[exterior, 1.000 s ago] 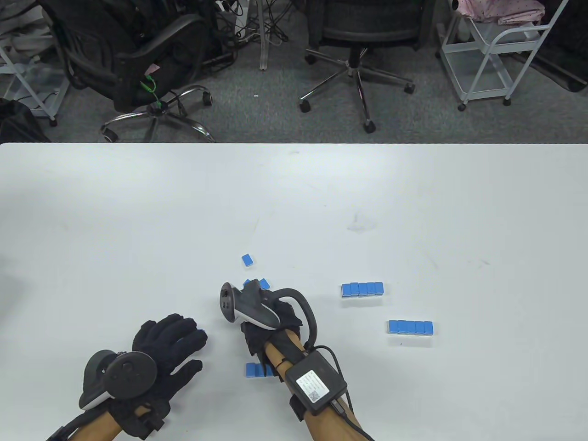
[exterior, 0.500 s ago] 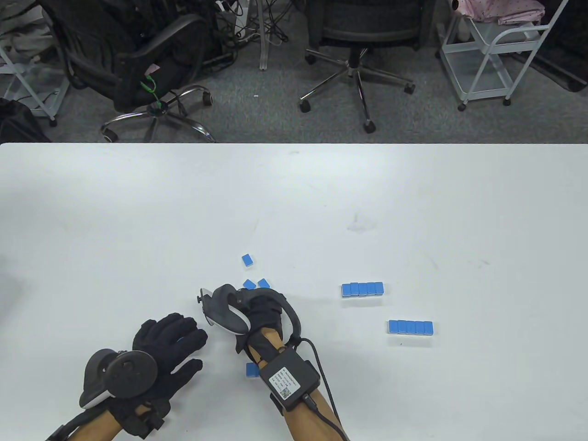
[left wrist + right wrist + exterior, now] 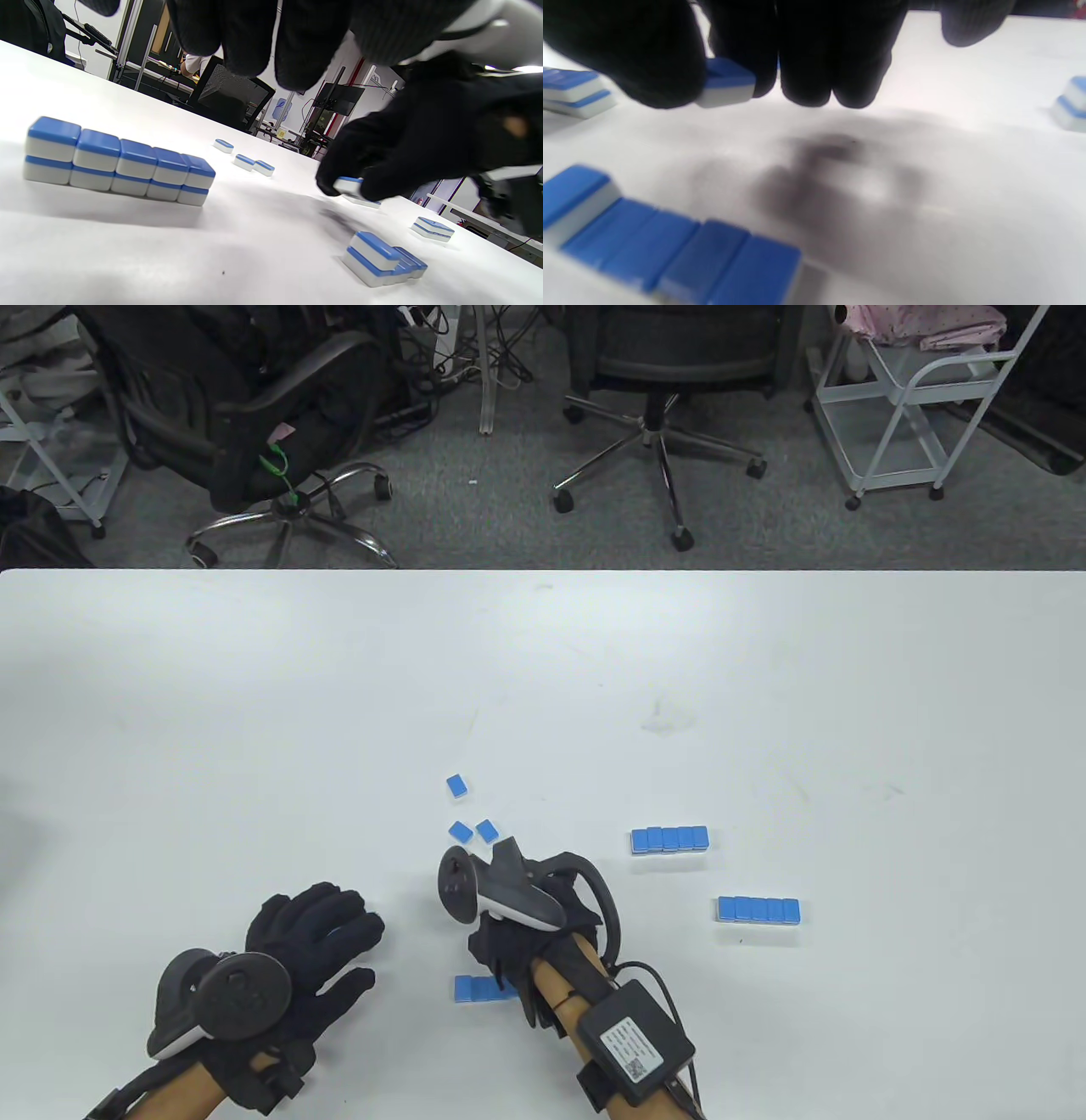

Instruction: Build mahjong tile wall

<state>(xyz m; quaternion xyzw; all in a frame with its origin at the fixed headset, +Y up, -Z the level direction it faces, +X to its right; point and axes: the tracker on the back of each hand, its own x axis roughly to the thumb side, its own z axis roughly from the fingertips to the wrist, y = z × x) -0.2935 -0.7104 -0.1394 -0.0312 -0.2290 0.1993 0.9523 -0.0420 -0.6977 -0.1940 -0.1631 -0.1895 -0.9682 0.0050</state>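
**One tile in the air, one row waiting**

A single blue-backed tile [image 3: 725, 82] is being carried clear of the tabletop [image 3: 543, 661], pinched between thumb and fingers of the right hand [image 3: 530, 929]; that grip is clenching on the tile and nothing else. Just below it in the right wrist view, a partial row [image 3: 670, 250] of face-down tiles is lying side by side, and the held tile is probably heading for its open end, judging by how low and close it is hanging.

Three loose tiles [image 3: 469, 814] are sitting scattered beyond the right hand, likely the remaining stock. Farther right, two finished stacks [image 3: 717, 874] are standing two tiles high, well apart from each other. A third double-height stack [image 3: 118, 163] is showing in the left wrist view.

The left hand [image 3: 310, 950] is resting flat on the tabletop with fingers spread, its grip released, apparently keeping out of the way while the other works.
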